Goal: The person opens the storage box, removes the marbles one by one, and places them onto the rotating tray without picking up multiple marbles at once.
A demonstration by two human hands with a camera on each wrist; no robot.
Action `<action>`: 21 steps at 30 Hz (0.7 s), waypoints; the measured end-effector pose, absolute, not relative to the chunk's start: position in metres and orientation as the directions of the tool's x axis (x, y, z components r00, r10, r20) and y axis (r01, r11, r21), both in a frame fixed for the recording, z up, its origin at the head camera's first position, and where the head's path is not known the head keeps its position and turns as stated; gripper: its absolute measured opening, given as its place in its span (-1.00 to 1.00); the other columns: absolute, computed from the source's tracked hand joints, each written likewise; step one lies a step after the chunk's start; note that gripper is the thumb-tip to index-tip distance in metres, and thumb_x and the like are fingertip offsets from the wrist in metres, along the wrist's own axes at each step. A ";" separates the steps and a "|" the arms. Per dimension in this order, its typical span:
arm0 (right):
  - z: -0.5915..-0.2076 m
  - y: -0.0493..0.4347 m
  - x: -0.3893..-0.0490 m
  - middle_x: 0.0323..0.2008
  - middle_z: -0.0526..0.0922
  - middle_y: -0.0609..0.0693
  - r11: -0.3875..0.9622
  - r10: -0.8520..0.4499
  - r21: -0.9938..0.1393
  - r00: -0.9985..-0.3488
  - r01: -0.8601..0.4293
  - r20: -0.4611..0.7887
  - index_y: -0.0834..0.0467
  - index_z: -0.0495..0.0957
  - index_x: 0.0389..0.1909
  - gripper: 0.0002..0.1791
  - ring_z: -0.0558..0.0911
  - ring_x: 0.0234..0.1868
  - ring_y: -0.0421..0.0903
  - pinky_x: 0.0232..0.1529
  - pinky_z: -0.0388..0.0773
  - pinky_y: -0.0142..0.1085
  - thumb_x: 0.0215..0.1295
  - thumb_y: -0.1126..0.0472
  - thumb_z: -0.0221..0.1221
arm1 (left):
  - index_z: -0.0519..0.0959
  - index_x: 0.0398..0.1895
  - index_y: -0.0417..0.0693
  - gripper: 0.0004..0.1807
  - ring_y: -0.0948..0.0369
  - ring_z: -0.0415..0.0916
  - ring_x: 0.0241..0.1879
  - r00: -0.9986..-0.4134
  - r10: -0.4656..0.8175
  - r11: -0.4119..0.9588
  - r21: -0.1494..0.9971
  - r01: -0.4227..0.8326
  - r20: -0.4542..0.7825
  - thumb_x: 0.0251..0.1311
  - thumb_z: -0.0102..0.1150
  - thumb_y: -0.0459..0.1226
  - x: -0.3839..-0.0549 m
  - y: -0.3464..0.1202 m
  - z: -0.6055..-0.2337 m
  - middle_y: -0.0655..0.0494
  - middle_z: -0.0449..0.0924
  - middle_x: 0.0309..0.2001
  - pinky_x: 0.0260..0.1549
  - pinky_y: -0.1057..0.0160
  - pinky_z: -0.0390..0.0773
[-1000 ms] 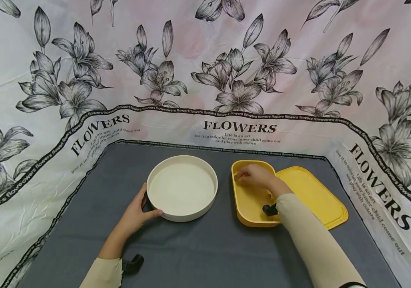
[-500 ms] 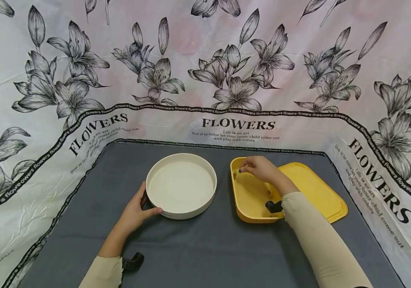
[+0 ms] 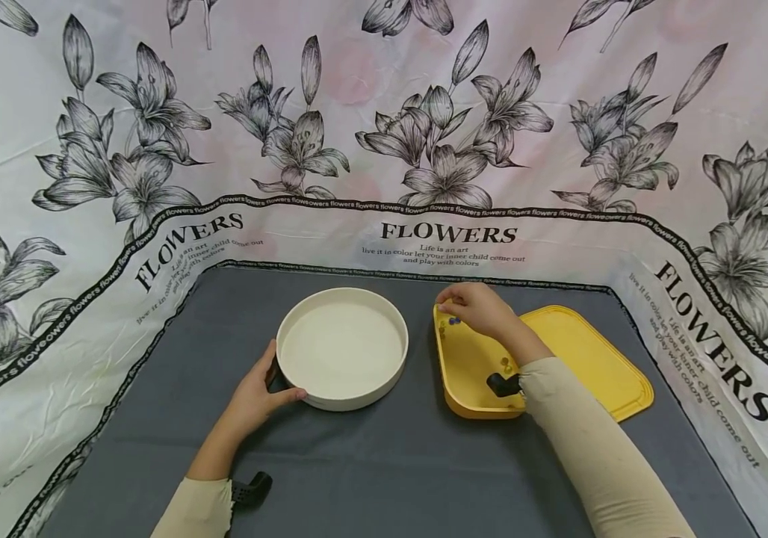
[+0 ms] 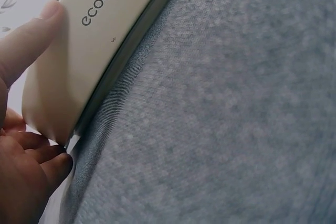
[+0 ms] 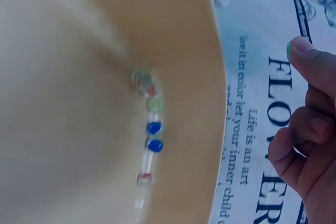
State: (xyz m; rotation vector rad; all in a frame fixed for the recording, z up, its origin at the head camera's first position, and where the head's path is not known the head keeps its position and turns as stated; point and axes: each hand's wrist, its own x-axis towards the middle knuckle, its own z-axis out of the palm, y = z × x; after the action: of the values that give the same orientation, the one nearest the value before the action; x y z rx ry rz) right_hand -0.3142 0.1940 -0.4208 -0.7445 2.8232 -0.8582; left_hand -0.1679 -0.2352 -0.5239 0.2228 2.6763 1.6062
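Note:
My left hand (image 3: 252, 400) holds the round cream dish (image 3: 342, 347) at its near left side. In the left wrist view the thumb lies on the side wall by the "ecoco" lettering, and the other fingers curl at the base edge. My right hand (image 3: 481, 308) is over the far left corner of the yellow box (image 3: 485, 396). Its thumb and fingers pinch a small green thing, probably a glass marble, mostly hidden at the thumb tip. Several glass marbles lie along the box wall, among them two blue marbles (image 5: 154, 136) and a pale green marble (image 5: 155, 103).
The yellow lid (image 3: 589, 362) lies to the right of the box, close against it. Grey cloth (image 3: 370, 478) covers the table. Behind hangs a white curtain (image 3: 330, 239) with flower prints. A few yellowish marbles (image 3: 506, 365) sit in the box near the right wrist.
My right hand has risen from inside the yellow box to its far left rim, uncovering the blue marbles. The left hand keeps its hold on the dish.

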 end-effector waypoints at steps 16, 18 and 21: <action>-0.416 0.145 -0.314 -0.05 0.75 -0.11 0.657 -0.559 -0.578 -0.827 -0.483 0.057 -0.04 0.72 0.01 -0.79 0.72 -0.02 -0.10 0.00 0.73 -0.10 0.46 0.04 0.27 | -0.24 0.68 -0.11 0.41 -0.14 -0.02 0.59 -0.992 0.119 0.523 0.846 0.104 0.049 0.00 0.58 0.08 -0.165 -0.242 -0.523 -0.18 -0.22 0.66 0.51 -0.15 0.19; -0.414 0.138 -0.315 -0.04 0.75 -0.10 0.653 -0.569 -0.578 -0.820 -0.491 0.054 -0.02 0.72 0.03 -0.78 0.71 0.00 -0.09 0.04 0.72 -0.07 0.46 0.05 0.27 | -0.22 0.68 -0.12 0.40 -0.13 -0.02 0.59 -0.991 0.123 0.516 0.849 0.111 0.055 0.01 0.58 0.08 -0.166 -0.241 -0.523 -0.16 -0.21 0.66 0.51 -0.15 0.18; -0.412 0.127 -0.318 -0.03 0.76 -0.10 0.648 -0.588 -0.576 -0.808 -0.498 0.036 0.02 0.72 0.05 -0.75 0.72 0.01 -0.09 0.07 0.72 -0.07 0.47 0.05 0.26 | -0.21 0.68 -0.11 0.37 -0.15 -0.04 0.59 -0.990 0.128 0.500 0.858 0.118 0.062 0.03 0.57 0.06 -0.167 -0.239 -0.524 -0.15 -0.21 0.66 0.51 -0.16 0.17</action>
State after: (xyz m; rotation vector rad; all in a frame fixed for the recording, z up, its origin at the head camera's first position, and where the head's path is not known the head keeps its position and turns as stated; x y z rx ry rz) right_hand -0.3180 0.1274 -0.4120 -0.8994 2.7100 -0.8776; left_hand -0.1670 -0.2389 -0.5240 0.2230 2.7122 1.5490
